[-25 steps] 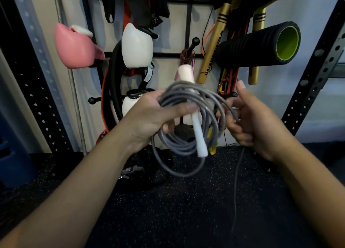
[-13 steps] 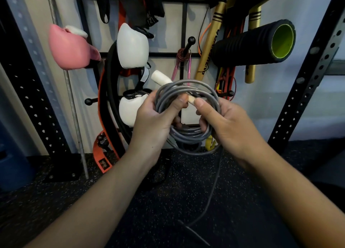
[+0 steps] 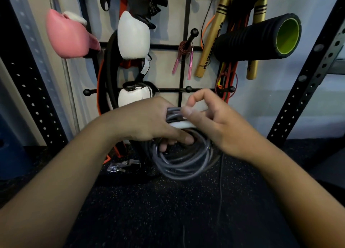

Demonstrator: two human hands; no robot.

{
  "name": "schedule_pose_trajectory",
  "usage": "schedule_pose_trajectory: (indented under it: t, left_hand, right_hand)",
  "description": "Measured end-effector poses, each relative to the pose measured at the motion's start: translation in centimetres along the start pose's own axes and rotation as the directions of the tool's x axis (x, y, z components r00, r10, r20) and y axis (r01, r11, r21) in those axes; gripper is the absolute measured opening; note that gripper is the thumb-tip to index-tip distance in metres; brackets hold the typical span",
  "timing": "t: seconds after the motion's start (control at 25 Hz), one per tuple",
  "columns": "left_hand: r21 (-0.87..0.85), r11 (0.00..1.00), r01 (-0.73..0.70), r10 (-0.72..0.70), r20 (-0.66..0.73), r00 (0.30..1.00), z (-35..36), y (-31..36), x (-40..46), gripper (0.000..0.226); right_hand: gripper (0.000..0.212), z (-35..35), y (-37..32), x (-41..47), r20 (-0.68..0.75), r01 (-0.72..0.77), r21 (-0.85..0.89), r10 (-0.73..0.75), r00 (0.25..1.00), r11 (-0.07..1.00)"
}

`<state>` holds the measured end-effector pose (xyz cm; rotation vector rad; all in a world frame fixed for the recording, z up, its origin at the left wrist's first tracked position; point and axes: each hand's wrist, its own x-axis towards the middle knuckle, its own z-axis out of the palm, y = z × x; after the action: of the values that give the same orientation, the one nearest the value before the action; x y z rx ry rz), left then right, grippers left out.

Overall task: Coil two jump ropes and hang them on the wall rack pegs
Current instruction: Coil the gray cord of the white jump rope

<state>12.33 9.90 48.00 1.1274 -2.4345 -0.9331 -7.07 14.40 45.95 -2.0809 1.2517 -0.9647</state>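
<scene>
A grey jump rope [image 3: 183, 161] hangs in a coil of several loops below my hands, its white handle [image 3: 182, 125] lying across the top of the coil. My left hand [image 3: 149, 120] grips the top of the coil, fingers curled through the loops. My right hand [image 3: 214, 124] pinches the white handle and rope beside it. A loose grey tail [image 3: 220, 184] trails down to the floor. A second rope, dark red with pink handles [image 3: 183, 58], hangs coiled on a wall rack peg [image 3: 193, 34]. Bare pegs [image 3: 188, 88] stick out just above my hands.
The black wall rack [image 3: 183, 48] carries a pink boxing glove [image 3: 69, 38], white gloves [image 3: 133, 35], gold bats [image 3: 211, 40], a black foam roller [image 3: 259, 37] and bands. Perforated black uprights [image 3: 306, 87] stand at both sides. The floor [image 3: 149, 210] is black speckled rubber.
Both hands dropped lower with the coil. The white handle went from sticking up to lying across the coil top, and my right hand shifted onto it.
</scene>
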Motion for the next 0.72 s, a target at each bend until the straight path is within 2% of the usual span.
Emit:
schedule_pose_trajectory:
  t: [0.2, 0.28, 0.4, 0.44, 0.52, 0.6, 0.64, 0.72]
  left_hand:
    - [-0.344, 0.939, -0.023, 0.062, 0.103, 0.993, 1.6, -0.8, 0.5, 0.045]
    - [-0.408, 0.913, -0.01, 0.05, 0.088, 0.995, 2.2, -0.6, 0.6, 0.049]
    - [-0.422, 0.9, -0.109, 0.117, -0.007, 0.993, 1.8, -0.3, 0.3, 0.037]
    - [-0.473, 0.869, -0.149, 0.134, -0.067, 0.989, 1.5, -0.1, 0.2, 0.036]
    - [-0.673, 0.7, -0.237, 0.082, -0.254, 0.964, 1.0, 0.4, 0.1, 0.031]
    - [-0.818, 0.437, -0.374, -0.011, -0.421, 0.907, 1.0, 1.1, 0.4, 0.029]
    - [-0.842, 0.319, -0.436, -0.063, -0.478, 0.876, 1.4, 1.5, 0.6, 0.029]
    - [-0.847, 0.17, -0.504, -0.208, -0.53, 0.822, 2.6, 2.1, 1.2, 0.03]
  right_hand:
    - [0.035, 0.0, -0.2, -0.3, -0.081, 0.061, -0.037, -0.063, 0.995, 0.997]
    - [0.041, -0.2, -0.3, -0.3, -0.143, 0.049, -0.048, -0.055, 0.988, 0.998]
    - [0.053, -1.8, -0.1, -0.5, -0.249, -0.023, 0.158, 0.062, 0.967, 0.987]
    - [0.057, -2.5, 0.3, -0.7, -0.276, -0.053, 0.199, 0.108, 0.955, 0.978]
    - [0.062, -3.2, 1.8, -1.0, -0.258, -0.092, 0.247, 0.157, 0.953, 0.965]
    - [0.067, -2.7, 3.3, -1.2, -0.171, -0.097, 0.28, 0.149, 0.974, 0.955]
    - [0.071, -1.9, 3.8, -1.1, -0.125, -0.089, 0.311, 0.133, 0.983, 0.946]
    - [0.079, 0.0, 3.7, -1.0, -0.057, -0.071, 0.38, 0.1, 0.993, 0.922]
